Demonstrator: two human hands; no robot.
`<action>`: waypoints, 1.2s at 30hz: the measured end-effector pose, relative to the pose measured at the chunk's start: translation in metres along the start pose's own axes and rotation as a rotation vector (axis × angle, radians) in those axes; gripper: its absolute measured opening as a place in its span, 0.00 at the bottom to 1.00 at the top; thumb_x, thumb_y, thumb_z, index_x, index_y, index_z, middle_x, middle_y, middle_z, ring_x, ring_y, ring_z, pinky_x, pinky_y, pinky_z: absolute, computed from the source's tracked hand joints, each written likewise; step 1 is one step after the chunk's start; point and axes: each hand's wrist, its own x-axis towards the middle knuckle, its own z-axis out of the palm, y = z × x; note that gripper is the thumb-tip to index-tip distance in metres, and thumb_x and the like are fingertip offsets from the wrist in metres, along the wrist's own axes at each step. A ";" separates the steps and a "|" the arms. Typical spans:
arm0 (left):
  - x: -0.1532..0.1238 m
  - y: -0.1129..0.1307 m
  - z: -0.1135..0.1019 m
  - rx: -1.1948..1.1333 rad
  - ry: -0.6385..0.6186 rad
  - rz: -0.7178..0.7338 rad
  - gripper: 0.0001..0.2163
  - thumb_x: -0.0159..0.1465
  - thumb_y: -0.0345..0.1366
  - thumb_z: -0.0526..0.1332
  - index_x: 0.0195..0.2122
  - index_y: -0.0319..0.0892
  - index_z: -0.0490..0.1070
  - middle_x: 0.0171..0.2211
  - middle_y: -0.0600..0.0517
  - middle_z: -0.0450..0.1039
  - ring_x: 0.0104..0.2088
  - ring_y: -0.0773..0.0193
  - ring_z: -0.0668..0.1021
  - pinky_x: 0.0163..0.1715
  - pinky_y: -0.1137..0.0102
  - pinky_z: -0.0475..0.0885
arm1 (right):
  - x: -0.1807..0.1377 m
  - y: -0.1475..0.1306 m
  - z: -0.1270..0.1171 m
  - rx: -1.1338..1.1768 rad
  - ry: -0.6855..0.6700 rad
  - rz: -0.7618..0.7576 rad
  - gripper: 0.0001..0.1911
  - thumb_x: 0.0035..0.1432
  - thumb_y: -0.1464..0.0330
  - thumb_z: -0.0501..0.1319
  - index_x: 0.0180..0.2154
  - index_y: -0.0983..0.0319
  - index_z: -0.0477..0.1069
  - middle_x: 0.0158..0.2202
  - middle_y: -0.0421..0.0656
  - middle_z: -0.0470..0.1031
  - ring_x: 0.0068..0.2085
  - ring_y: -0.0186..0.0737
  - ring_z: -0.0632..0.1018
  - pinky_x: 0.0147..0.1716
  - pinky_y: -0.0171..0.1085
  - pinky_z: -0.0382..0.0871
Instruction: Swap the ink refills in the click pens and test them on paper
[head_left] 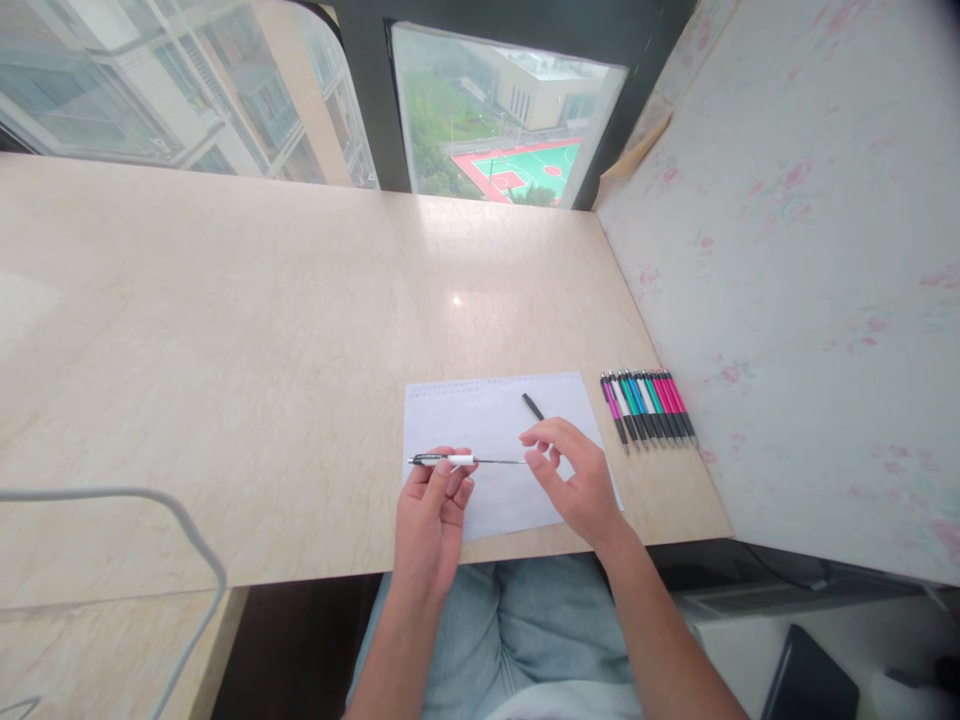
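Fingers [448, 482], left and right, on one pen [444, 459], marble desk [225, 380] (window [510, 110] beyond)

Hands x2: left hand [431, 505], right hand [576, 485]. Paper sheet [487, 412] x1. Pen barrel [442, 460] x1, refill [499, 461] x1, black piece [532, 406] x1. Pen row [649, 405]: approx 9, exact no. unclear.

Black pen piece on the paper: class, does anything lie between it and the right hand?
Nothing visible does. The black pen piece lies on bare paper just beyond the right hand; the pens lie aside.
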 end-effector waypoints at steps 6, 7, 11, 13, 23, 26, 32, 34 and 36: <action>-0.003 0.000 0.002 0.060 0.014 -0.016 0.12 0.57 0.38 0.70 0.40 0.43 0.73 0.40 0.51 0.77 0.37 0.62 0.83 0.31 0.76 0.77 | -0.005 -0.004 0.002 -0.048 -0.155 -0.107 0.05 0.63 0.70 0.59 0.37 0.58 0.73 0.33 0.42 0.76 0.36 0.38 0.75 0.31 0.36 0.69; -0.003 0.000 0.002 0.063 0.017 -0.014 0.12 0.57 0.38 0.70 0.40 0.43 0.72 0.40 0.52 0.77 0.37 0.62 0.83 0.31 0.76 0.77 | -0.005 -0.002 0.004 -0.065 -0.148 -0.112 0.05 0.63 0.70 0.58 0.37 0.58 0.73 0.33 0.42 0.76 0.36 0.38 0.75 0.32 0.37 0.69; -0.004 0.000 0.003 0.082 0.007 0.030 0.12 0.56 0.37 0.70 0.39 0.42 0.72 0.39 0.52 0.77 0.38 0.62 0.83 0.36 0.75 0.77 | -0.008 0.002 0.005 -0.107 -0.127 -0.112 0.06 0.64 0.69 0.58 0.36 0.58 0.73 0.33 0.43 0.76 0.37 0.39 0.75 0.35 0.38 0.71; -0.004 -0.002 0.004 0.090 0.003 0.052 0.12 0.56 0.38 0.70 0.39 0.42 0.72 0.39 0.51 0.77 0.39 0.61 0.83 0.37 0.74 0.77 | -0.009 0.002 0.004 -0.111 -0.122 -0.097 0.07 0.64 0.68 0.57 0.35 0.58 0.73 0.33 0.43 0.76 0.36 0.39 0.75 0.35 0.38 0.71; -0.004 -0.005 0.003 0.074 -0.012 0.047 0.12 0.56 0.37 0.70 0.39 0.42 0.72 0.38 0.51 0.78 0.36 0.63 0.83 0.39 0.72 0.77 | -0.010 -0.004 0.003 -0.049 -0.100 0.009 0.09 0.64 0.69 0.57 0.30 0.59 0.70 0.27 0.40 0.72 0.31 0.36 0.72 0.30 0.36 0.66; -0.003 -0.004 0.003 0.054 -0.004 0.041 0.12 0.56 0.37 0.70 0.39 0.42 0.72 0.38 0.51 0.78 0.37 0.63 0.83 0.39 0.73 0.77 | -0.010 -0.006 0.003 0.005 -0.092 0.022 0.06 0.63 0.70 0.59 0.32 0.59 0.71 0.29 0.41 0.74 0.32 0.36 0.73 0.28 0.35 0.67; -0.003 -0.004 0.002 0.026 0.003 0.027 0.12 0.57 0.37 0.70 0.39 0.42 0.72 0.38 0.52 0.78 0.39 0.63 0.83 0.40 0.74 0.77 | -0.011 -0.005 0.003 0.034 -0.075 0.026 0.04 0.61 0.70 0.60 0.35 0.58 0.73 0.32 0.42 0.75 0.33 0.37 0.74 0.28 0.36 0.68; -0.004 -0.004 0.003 0.022 0.014 0.025 0.12 0.56 0.37 0.70 0.39 0.43 0.72 0.38 0.52 0.78 0.39 0.62 0.83 0.41 0.72 0.77 | -0.012 -0.005 0.003 0.032 -0.071 0.029 0.04 0.61 0.69 0.60 0.34 0.58 0.73 0.31 0.42 0.76 0.33 0.38 0.74 0.28 0.36 0.68; -0.004 -0.004 0.004 0.022 0.029 0.024 0.12 0.56 0.37 0.71 0.39 0.43 0.72 0.38 0.52 0.78 0.39 0.62 0.83 0.42 0.71 0.77 | -0.012 -0.005 0.003 0.027 -0.073 0.033 0.05 0.62 0.68 0.59 0.34 0.58 0.73 0.31 0.42 0.75 0.33 0.38 0.74 0.28 0.36 0.67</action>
